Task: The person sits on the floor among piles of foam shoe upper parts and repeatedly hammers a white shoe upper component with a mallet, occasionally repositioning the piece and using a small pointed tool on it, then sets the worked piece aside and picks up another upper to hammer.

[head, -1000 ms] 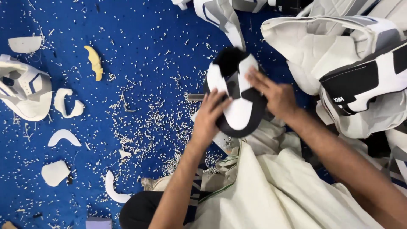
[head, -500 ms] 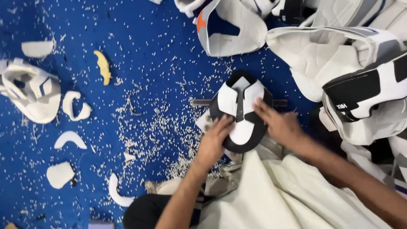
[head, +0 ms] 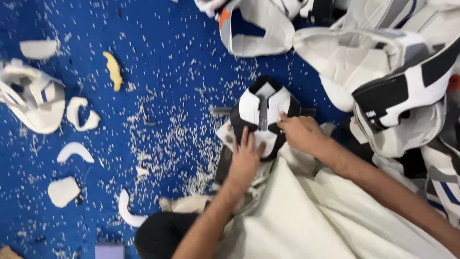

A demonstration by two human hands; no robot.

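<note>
pad (head: 264, 116) lowered to floor | left hand (head: 245, 160), right hand (head: 301, 134) fingers seemingly pressing it flat

Both hands, left hand (head: 245, 160) and right hand (head: 301, 134), press flat on a black-and-white padded piece (head: 262, 112), with a yellow foam offcut (head: 113, 70) at ten o'clock.

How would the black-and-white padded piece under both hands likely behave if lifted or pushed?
The black-and-white padded piece looks moulded and domed, so it probably keeps its shape rather than flopping. Its foam-like panels suggest it is light. Both the left hand and the right hand press on it, hinting it may rock on its curve.
</note>
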